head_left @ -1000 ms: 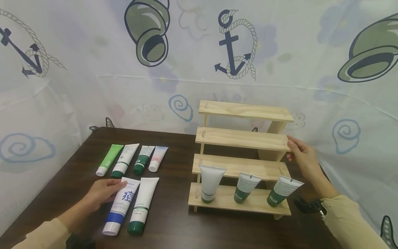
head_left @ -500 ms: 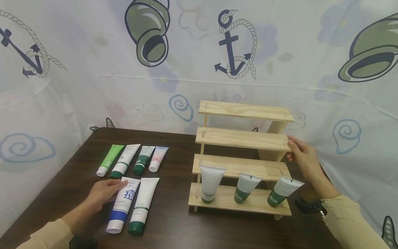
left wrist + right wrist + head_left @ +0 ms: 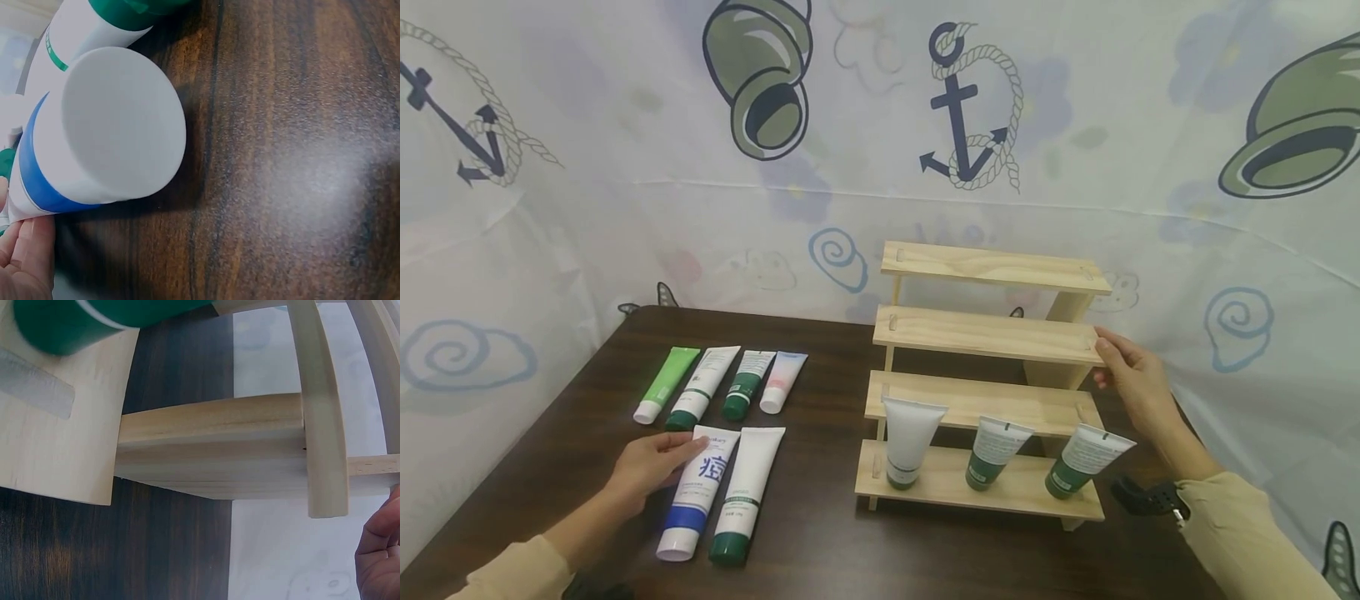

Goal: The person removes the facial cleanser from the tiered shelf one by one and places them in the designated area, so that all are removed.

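Note:
My left hand point(image 3: 651, 467) pinches the flat end of a white tube with a blue band point(image 3: 694, 496), thumb on top and fingers beneath. In the left wrist view, the tube's white cap point(image 3: 125, 125) faces the camera. Close to its right lies a white tube with a green cap point(image 3: 747, 496). My right hand point(image 3: 1135, 379) grips the right end of the second board from the top on a four-step wooden display rack point(image 3: 985, 332). On the lowest step stand three tubes cap down: a larger white one point(image 3: 912, 442), a green-and-white one point(image 3: 995, 452) and another, tilted right point(image 3: 1084, 461).
Several tubes lie in a row farther back at left: a green one point(image 3: 666, 385), a white one point(image 3: 703, 387), a dark green one point(image 3: 747, 385) and a small pink one point(image 3: 783, 382). A patterned cloth point(image 3: 850, 125) hangs behind the dark wooden table point(image 3: 820, 533).
The cap end of the blue-banded tube has swung slightly right, nearer the white tube beside it, with my left hand still on it. My right hand has stayed on the rack.

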Demonstrator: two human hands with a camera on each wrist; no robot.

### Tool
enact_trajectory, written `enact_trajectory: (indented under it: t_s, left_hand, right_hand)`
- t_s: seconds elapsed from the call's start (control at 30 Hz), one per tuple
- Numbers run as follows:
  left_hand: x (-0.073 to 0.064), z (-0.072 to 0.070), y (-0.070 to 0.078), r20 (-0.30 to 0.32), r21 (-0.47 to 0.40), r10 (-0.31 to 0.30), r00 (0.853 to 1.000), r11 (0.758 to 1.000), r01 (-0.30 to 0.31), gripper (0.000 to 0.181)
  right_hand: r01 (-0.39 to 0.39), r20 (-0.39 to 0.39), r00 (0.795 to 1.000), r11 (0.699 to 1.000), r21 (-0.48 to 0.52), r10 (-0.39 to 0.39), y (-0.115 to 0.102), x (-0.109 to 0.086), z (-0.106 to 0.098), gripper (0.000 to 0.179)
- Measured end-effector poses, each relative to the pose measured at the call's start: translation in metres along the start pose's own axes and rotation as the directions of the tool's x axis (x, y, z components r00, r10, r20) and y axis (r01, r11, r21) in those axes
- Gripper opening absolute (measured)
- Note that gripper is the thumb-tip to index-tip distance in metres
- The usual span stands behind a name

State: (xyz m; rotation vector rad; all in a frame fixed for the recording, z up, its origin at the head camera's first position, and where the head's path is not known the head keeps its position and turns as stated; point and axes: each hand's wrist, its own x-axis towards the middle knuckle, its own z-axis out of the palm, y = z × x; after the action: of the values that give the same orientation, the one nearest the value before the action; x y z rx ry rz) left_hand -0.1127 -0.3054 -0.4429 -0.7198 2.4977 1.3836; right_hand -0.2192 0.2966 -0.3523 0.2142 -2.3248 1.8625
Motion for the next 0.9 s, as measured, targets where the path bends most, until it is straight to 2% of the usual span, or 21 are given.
enact_trajectory:
  t_s: [0.27, 0.63, 0.77, 0.9]
  left_hand:
    - [-0.002, -0.003, -0.001, 0.006, 0.024, 0.008, 1.000, 1.000, -0.008, 0.091]
    - [-0.010, -0.006, -0.002, -0.023, 0.092, 0.042, 0.999, 0.995, -0.040, 0.084]
    - [-0.014, -0.009, -0.004, -0.050, 0.063, 0.069, 0.996, 0.996, -0.066, 0.080]
    - [-0.018, -0.011, -0.004, -0.117, 0.007, 0.109, 0.987, 0.994, -0.109, 0.072]
  right_hand:
    - [-0.003, -0.003, 1.000, 0.999, 0.050, 0.003, 0.000, 0.001, -0.001, 0.059]
    - [-0.004, -0.012, 1.000, 1.000, 0.019, 0.004, 0.000, 0.001, -0.001, 0.059]
    - [-0.007, -0.019, 1.000, 1.000, -0.008, 0.007, 0.000, 0.001, -0.001, 0.059]
    - [-0.013, -0.017, 1.000, 1.000, 0.008, 0.013, 0.000, 0.001, -0.001, 0.059]
